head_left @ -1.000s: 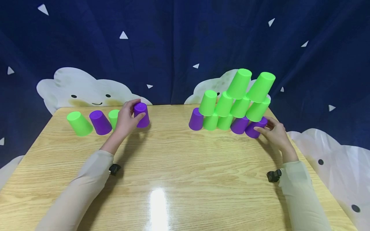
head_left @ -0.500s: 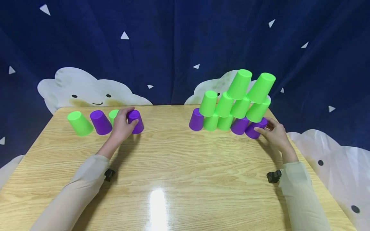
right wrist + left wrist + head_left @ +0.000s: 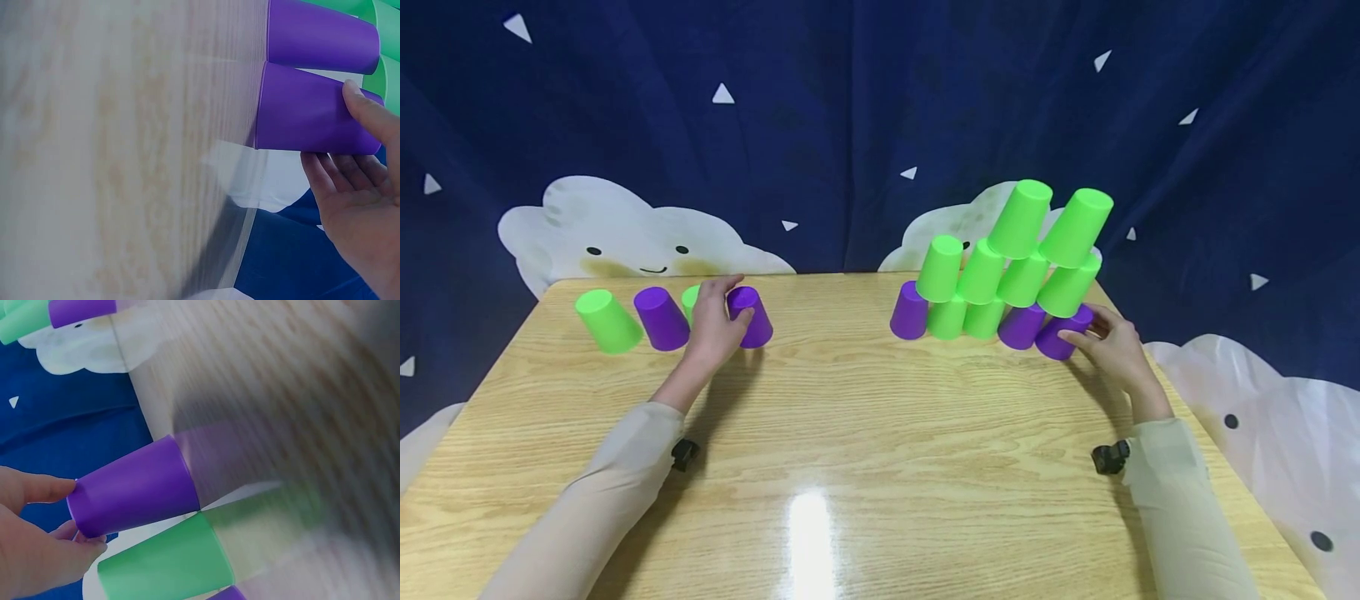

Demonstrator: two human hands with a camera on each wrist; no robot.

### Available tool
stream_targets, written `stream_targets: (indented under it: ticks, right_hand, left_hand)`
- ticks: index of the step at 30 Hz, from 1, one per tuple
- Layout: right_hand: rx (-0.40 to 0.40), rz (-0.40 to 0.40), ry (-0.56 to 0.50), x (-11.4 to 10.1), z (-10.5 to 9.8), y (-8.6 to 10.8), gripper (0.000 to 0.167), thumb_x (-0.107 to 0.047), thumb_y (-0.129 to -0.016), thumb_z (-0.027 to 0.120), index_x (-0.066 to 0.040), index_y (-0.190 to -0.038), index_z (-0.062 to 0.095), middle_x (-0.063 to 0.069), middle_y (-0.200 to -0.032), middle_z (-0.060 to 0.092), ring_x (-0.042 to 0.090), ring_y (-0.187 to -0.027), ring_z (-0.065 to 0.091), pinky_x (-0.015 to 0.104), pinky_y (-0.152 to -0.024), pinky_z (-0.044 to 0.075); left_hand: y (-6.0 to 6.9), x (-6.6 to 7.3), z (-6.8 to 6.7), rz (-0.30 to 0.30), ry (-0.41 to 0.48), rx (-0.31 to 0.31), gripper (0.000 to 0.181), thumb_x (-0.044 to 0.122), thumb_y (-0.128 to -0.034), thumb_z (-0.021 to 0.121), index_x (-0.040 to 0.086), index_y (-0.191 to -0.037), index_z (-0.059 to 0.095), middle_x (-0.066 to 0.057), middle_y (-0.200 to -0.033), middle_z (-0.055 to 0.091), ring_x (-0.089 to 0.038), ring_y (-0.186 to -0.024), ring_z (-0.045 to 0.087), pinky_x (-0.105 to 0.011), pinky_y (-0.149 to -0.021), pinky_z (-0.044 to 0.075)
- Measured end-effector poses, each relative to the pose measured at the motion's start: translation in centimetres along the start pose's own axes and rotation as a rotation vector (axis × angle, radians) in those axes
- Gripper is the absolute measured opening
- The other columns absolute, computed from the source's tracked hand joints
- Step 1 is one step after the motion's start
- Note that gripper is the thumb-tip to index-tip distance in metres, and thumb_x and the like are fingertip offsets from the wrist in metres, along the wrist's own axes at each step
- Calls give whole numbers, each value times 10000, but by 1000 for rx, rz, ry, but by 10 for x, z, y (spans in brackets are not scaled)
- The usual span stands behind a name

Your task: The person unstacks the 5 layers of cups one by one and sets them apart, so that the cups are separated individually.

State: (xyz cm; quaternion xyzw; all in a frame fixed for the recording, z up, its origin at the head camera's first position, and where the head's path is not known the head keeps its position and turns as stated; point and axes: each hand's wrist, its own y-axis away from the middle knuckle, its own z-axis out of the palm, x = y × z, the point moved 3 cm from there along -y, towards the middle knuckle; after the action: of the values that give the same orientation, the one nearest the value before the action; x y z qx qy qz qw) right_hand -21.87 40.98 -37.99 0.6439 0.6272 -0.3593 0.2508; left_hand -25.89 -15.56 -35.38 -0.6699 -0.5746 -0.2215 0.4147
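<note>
The left hand [image 3: 712, 323] holds a purple cup [image 3: 756, 321] loosely at its upper end, thumb on one side and fingers on the other. In the left wrist view this purple cup [image 3: 137, 487] stands beside a green cup [image 3: 169, 559]. The right hand [image 3: 1116, 350] has its thumb and fingers around the rightmost purple cup [image 3: 1060, 336] in the bottom row of a stack. Green cups [image 3: 1067, 287] rest above it. The right wrist view shows the thumb on that purple cup [image 3: 312, 112], beside another purple cup [image 3: 319, 34]. All cups are upside down.
To the left stand a green cup [image 3: 608, 323], a purple cup [image 3: 662, 321] and a partly hidden green cup [image 3: 691, 298]. The stack has three levels, with two green cups [image 3: 1021, 221] on top. A dark blue curtain [image 3: 820, 125] hangs behind the wooden table [image 3: 880, 417].
The left hand and its purple cup have moved left, down beside the partly hidden green cup; its fingers have since loosened slightly. The right hand and the stack have stayed in place.
</note>
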Motion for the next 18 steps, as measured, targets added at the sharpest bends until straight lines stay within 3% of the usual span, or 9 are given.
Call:
stream_targets:
  ticks: [9, 14, 18]
  right_hand:
    - [0, 2, 10, 3, -2, -1, 650, -232, -940, 686, 44, -1451, 395, 272, -1351, 511, 421, -1258, 480, 40, -839, 443]
    - [-2, -3, 3, 2, -1, 0, 655, -235, -935, 693, 46, -1449, 398, 274, -1343, 514, 391, -1242, 500, 47, -836, 451]
    - [-8, -9, -3, -1, 0, 1, 672, -252, -929, 701, 45, -1450, 398, 277, -1338, 514, 378, -1233, 511, 55, -833, 460]
  left_hand:
    - [-6, 20, -2, 61, 45, 29, 523, -71, -890, 608, -85, -1388, 451, -300, -1357, 415, -451, -1276, 418, -488, -1108, 360]
    - [-9, 39, 10, 124, 100, 47, 526, -91, -866, 626, -101, -1368, 466, -283, -1347, 440, -408, -1275, 433, -416, -1120, 362]
    - [-14, 59, 25, 151, 161, 25, 531, -102, -866, 635, -103, -1370, 464, -258, -1354, 441, -361, -1303, 427, -336, -1143, 329]
